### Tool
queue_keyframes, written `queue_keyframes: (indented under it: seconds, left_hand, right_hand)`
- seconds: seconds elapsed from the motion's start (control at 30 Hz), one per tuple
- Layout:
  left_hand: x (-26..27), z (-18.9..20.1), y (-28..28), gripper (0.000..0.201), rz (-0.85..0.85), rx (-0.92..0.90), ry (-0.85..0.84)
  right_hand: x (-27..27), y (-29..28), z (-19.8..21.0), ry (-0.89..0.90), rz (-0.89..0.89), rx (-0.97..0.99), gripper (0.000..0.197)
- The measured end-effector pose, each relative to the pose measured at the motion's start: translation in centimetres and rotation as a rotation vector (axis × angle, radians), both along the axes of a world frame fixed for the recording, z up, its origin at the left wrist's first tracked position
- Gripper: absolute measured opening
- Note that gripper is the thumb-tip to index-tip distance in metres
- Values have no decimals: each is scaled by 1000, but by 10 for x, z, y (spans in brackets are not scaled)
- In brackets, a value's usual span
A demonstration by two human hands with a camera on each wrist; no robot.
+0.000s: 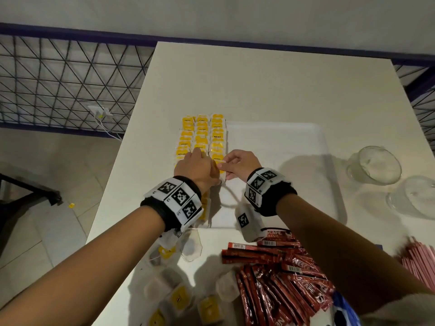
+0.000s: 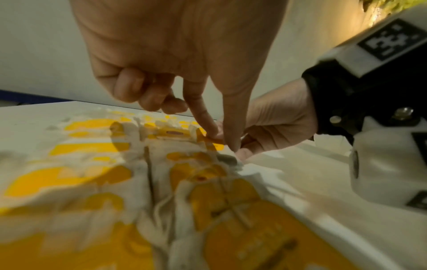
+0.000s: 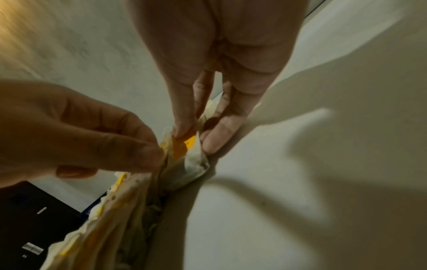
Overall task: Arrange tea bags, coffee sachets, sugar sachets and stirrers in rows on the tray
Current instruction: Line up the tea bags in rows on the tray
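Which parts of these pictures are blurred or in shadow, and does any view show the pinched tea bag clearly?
Head view: mostly sharp, dim; both arms throw shadows over the white tray, and the pink stirrers are smeared. Left wrist view: the near tea bags are blurred. Right wrist view: soft, shadowed, yet it shows the right hand pinching a tea bag best.

glass cups (image 1: 374,165) right | wall socket (image 1: 100,111) left | table (image 1: 259,85)
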State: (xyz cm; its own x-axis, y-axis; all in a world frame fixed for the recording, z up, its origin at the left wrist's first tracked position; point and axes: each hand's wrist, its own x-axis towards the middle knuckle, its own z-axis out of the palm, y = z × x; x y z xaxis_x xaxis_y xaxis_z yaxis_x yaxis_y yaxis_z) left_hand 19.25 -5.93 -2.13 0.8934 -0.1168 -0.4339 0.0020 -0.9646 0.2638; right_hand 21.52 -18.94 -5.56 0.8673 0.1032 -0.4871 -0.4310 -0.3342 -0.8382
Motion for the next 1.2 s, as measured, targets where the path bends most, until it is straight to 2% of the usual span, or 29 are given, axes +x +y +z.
queue_keyframes:
  seconds: [0.07,0.17,0.43,0.7,0.8,0.9,0.97,1.03,1.1,1.2]
  left_hand:
    - [2,-2,-4,46,-72,105,-18]
    - [3,-4,-7,55,-112,183,-48]
    - [9,-4,-9,55,-111,189,-93]
    - [11,-7,-5,56,-114,183,-95]
    - [4,-2,6,46,-65,98,-126]
    - [-6,5,23,23,52,-200,-195]
    - [-16,13,35,15,96,-424,-178]
    - [-29,20,50,8,141,-550,-171]
    - [-43,22,67,11,158,-559,-161]
    - [-68,16,90,16,125,-372,-13]
  right_hand:
    - [2,-1,-3,-2,-2,-12,20]
    - [4,-1,-5,-3,-1,-29,18]
    - [10,3,-3,-5,20,-64,11]
    - [9,-1,4,-17,36,-88,18]
    - [5,-7,8,-82,41,-143,22]
    - [-2,-11,15,-172,41,-193,16]
    - [-9,-12,26,-226,50,-194,12]
    - [-20,-9,40,-289,114,-177,9]
    - [-34,-2,54,-337,234,-170,9]
    - [-64,16,64,-355,487,-181,10]
